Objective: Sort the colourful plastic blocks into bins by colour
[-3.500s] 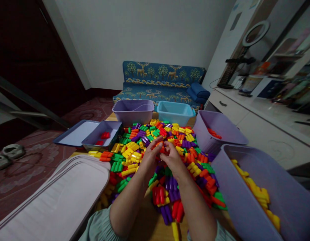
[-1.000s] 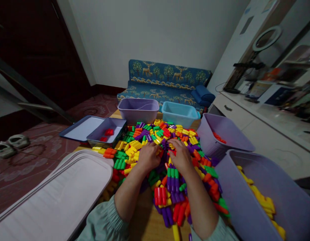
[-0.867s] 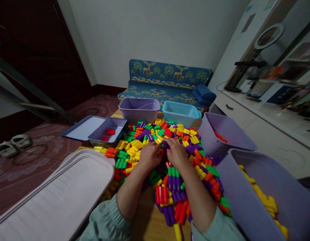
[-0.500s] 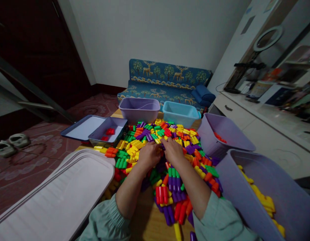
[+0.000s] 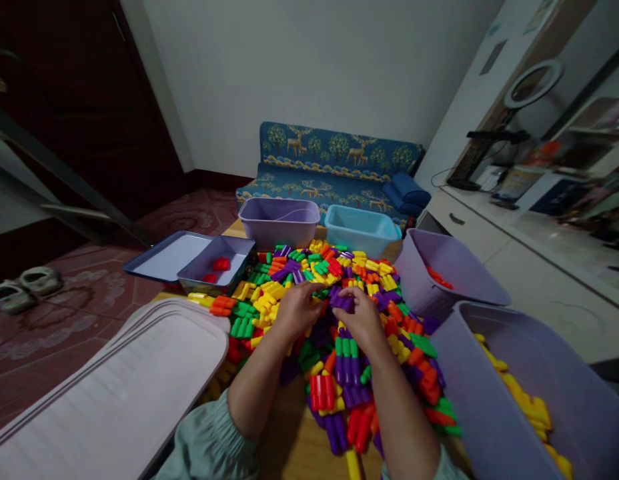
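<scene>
- Right hand [image 5: 364, 321]: curled, thumb and fingers closed on one purple block [image 5: 342, 301] over the block pile [image 5: 270, 292].
- Left hand [image 5: 295, 312]: beside it, forefinger extended, thumb apart; cannot tell if holding anything.
- Purple tubs [image 5: 278, 233]: three. Blue tub [image 5: 358, 238]: one.
- Tin [image 5: 202, 261]: one; red clumps [image 5: 221, 265] inside, two.

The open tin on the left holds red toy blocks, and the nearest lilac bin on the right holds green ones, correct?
Not quite: the head view shows yellow toy blocks, not green, in the nearest lilac bin on the right. The open tin on the left does hold red toy blocks.
</scene>
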Action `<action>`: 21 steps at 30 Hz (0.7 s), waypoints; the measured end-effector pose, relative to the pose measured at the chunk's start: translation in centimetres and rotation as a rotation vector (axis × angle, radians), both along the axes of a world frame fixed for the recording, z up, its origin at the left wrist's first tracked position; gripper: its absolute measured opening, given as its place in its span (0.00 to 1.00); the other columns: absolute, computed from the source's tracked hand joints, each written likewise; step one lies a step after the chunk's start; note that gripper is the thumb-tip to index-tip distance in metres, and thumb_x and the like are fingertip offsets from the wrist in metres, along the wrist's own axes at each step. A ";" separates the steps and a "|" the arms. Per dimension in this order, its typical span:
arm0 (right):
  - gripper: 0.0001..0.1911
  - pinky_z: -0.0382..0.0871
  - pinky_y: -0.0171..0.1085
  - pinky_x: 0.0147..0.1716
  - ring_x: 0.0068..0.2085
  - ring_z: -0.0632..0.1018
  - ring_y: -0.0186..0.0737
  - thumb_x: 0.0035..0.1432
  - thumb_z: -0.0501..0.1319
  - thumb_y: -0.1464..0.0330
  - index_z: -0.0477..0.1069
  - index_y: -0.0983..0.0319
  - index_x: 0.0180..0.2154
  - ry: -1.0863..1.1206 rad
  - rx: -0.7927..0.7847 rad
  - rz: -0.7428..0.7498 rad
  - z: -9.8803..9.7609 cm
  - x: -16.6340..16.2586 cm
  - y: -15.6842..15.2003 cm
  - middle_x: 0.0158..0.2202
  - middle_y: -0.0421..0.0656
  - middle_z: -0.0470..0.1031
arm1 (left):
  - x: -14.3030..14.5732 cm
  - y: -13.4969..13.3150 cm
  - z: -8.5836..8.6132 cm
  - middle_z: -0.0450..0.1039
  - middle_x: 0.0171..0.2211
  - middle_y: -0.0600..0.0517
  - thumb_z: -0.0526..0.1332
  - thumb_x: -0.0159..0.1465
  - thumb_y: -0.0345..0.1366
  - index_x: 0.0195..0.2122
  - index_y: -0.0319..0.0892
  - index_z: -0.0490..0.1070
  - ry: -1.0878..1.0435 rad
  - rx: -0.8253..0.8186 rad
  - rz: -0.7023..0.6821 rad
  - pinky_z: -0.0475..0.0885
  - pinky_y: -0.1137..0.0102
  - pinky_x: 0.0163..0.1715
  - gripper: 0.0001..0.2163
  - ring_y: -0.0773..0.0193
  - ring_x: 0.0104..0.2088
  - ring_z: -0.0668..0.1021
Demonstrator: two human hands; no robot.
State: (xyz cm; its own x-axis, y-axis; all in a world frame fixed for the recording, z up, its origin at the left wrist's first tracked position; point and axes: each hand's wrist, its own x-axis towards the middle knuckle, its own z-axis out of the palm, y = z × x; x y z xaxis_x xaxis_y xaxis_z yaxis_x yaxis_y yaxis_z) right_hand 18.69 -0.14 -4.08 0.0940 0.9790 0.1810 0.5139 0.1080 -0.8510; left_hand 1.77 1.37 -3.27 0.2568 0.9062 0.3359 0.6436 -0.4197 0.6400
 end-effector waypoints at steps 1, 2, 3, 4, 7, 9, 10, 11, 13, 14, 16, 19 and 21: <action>0.15 0.72 0.38 0.38 0.37 0.79 0.42 0.45 0.64 0.70 0.69 0.60 0.39 0.078 0.004 0.020 -0.2 0.0 -0.1 0.36 0.42 0.77 | 0.1 0.0 0.0 0.77 0.47 0.46 0.62 0.55 0.30 0.52 0.42 0.74 -0.052 0.025 -0.065 0.71 0.66 0.48 0.21 0.56 0.47 0.78; 0.17 0.72 0.39 0.40 0.38 0.79 0.43 0.46 0.64 0.68 0.70 0.61 0.41 0.134 0.006 0.047 -0.2 -0.1 -0.2 0.38 0.43 0.78 | 0.3 -0.1 0.0 0.76 0.49 0.46 0.62 0.55 0.28 0.53 0.42 0.73 -0.106 0.049 -0.136 0.71 0.65 0.49 0.23 0.56 0.48 0.77; 0.19 0.72 0.40 0.41 0.40 0.79 0.44 0.48 0.64 0.67 0.70 0.61 0.44 0.169 0.005 0.073 -0.1 -0.2 -0.4 0.40 0.45 0.79 | 0.4 -0.1 0.0 0.76 0.50 0.45 0.62 0.54 0.27 0.55 0.42 0.72 -0.156 0.068 -0.200 0.71 0.65 0.50 0.25 0.56 0.50 0.77; 0.21 0.73 0.41 0.42 0.41 0.80 0.44 0.50 0.63 0.65 0.70 0.61 0.47 0.184 -0.002 0.096 0.2 -0.4 -0.5 0.41 0.46 0.79 | 0.6 -0.2 0.1 0.75 0.51 0.45 0.62 0.54 0.27 0.56 0.42 0.71 -0.200 0.079 -0.249 0.70 0.65 0.51 0.25 0.57 0.50 0.77; 0.25 0.72 0.42 0.41 0.41 0.80 0.46 0.57 0.59 0.60 0.68 0.62 0.54 0.116 -0.018 0.151 1.3 -0.9 -1.0 0.40 0.48 0.79 | 0.8 -0.1 0.0 0.77 0.49 0.46 0.61 0.57 0.28 0.55 0.42 0.72 -0.303 0.049 -0.248 0.71 0.65 0.48 0.23 0.57 0.48 0.78; 0.25 0.72 0.42 0.41 0.40 0.79 0.45 0.61 0.55 0.58 0.68 0.63 0.56 0.021 0.006 0.183 1.7 -1.1 -1.1 0.38 0.48 0.79 | 0.7 0.1 -0.1 0.79 0.45 0.46 0.60 0.59 0.31 0.52 0.41 0.74 -0.405 -0.027 -0.140 0.73 0.67 0.44 0.19 0.58 0.44 0.79; 0.24 0.72 0.43 0.41 0.39 0.79 0.45 0.63 0.54 0.59 0.68 0.64 0.57 -0.027 0.036 0.177 1.7 -1.1 -1.1 0.38 0.48 0.79 | 0.6 0.2 -0.1 0.80 0.42 0.46 0.61 0.59 0.33 0.50 0.40 0.75 -0.474 -0.077 -0.072 0.74 0.68 0.39 0.17 0.58 0.41 0.80; 0.23 0.71 0.43 0.43 0.41 0.79 0.44 0.63 0.53 0.62 0.68 0.64 0.57 -0.082 0.078 0.158 1.7 -1.0 -1.1 0.40 0.48 0.79 | 0.5 0.4 -0.1 0.80 0.39 0.46 0.61 0.60 0.36 0.47 0.39 0.76 -0.549 -0.130 -0.010 0.73 0.70 0.35 0.15 0.59 0.38 0.80; 0.21 0.69 0.44 0.50 0.47 0.76 0.45 0.62 0.53 0.68 0.69 0.65 0.55 -0.232 0.166 0.096 1.3 -0.7 -0.9 0.46 0.50 0.77 | 0.1 0.6 0.0 0.79 0.33 0.48 0.62 0.59 0.41 0.43 0.37 0.76 -0.697 -0.228 0.066 0.70 0.74 0.25 0.15 0.63 0.29 0.78; 0.21 0.66 0.45 0.54 0.50 0.74 0.47 0.60 0.54 0.70 0.70 0.66 0.54 -0.320 0.193 0.068 1.1 -0.6 -0.7 0.50 0.51 0.76 | -0.1 0.7 0.1 0.78 0.30 0.49 0.63 0.58 0.43 0.42 0.37 0.76 -0.763 -0.269 0.084 0.67 0.75 0.21 0.16 0.65 0.26 0.76; 0.22 0.62 0.45 0.58 0.55 0.70 0.48 0.58 0.55 0.73 0.70 0.68 0.55 -0.484 0.192 0.046 0.7 -0.4 -0.5 0.54 0.52 0.73 | -0.3 0.8 0.3 0.76 0.26 0.51 0.64 0.56 0.44 0.40 0.36 0.75 -0.864 -0.334 0.100 0.63 0.76 0.17 0.17 0.68 0.20 0.72; 0.26 0.60 0.45 0.60 0.58 0.68 0.49 0.59 0.56 0.73 0.66 0.71 0.59 -0.633 0.111 0.055 0.4 -0.5 -0.4 0.55 0.53 0.72 | -0.3 0.8 0.5 0.73 0.23 0.53 0.64 0.55 0.46 0.39 0.35 0.74 -0.914 -0.364 0.125 0.60 0.77 0.15 0.18 0.71 0.18 0.69; 0.28 0.59 0.46 0.60 0.59 0.66 0.50 0.58 0.57 0.72 0.63 0.69 0.61 -0.686 0.073 0.073 0.4 -0.7 -0.5 0.57 0.52 0.70 | -0.2 0.7 0.5 0.72 0.22 0.53 0.64 0.55 0.46 0.37 0.36 0.74 -0.886 -0.351 0.116 0.61 0.77 0.16 0.17 0.71 0.18 0.68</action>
State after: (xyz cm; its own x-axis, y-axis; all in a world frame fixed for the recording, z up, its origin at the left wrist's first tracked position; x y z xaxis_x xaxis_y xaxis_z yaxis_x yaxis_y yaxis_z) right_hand 17.94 -0.65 -3.69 -0.1306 0.9615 0.2417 0.9227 0.2071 -0.3252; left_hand 1.54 2.08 -2.73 -0.0574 0.9959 0.0697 -0.1088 -0.0756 0.9912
